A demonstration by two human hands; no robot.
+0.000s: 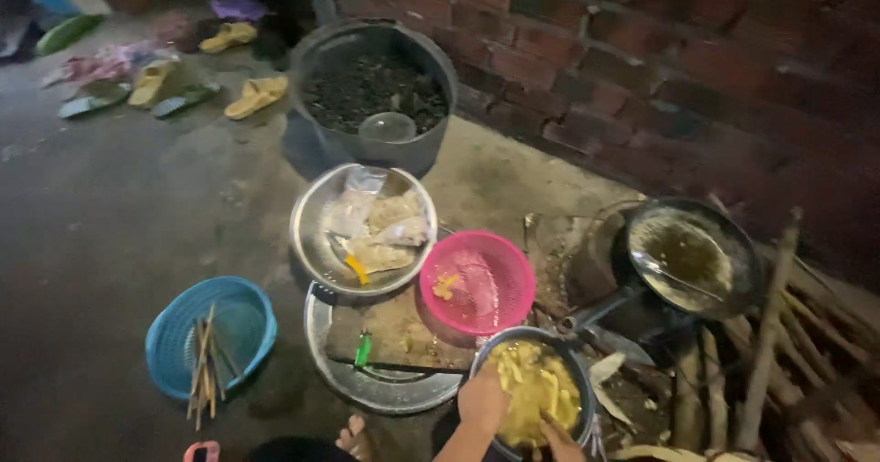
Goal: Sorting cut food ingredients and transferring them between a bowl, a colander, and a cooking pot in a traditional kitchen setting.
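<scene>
Yellow food pieces [536, 390] fill a dark bowl [576, 361] under both hands. Just beyond sits a pink basket [478, 283]; a frying pan [692, 256] stands right over firewood. Left hand [483, 400] rests, fingers curled, on the food; right hand [561, 439] dips in, grip unclear.

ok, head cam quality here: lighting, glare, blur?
Head view: dim overall, light pooled on the middle, corners falling dark. Glare on the steel bowl rim and the tray. Soft throughout; the sandals at top left are smeared. Left hand and right hand in the bowl of yellow pieces are cut by the bottom edge.
</scene>
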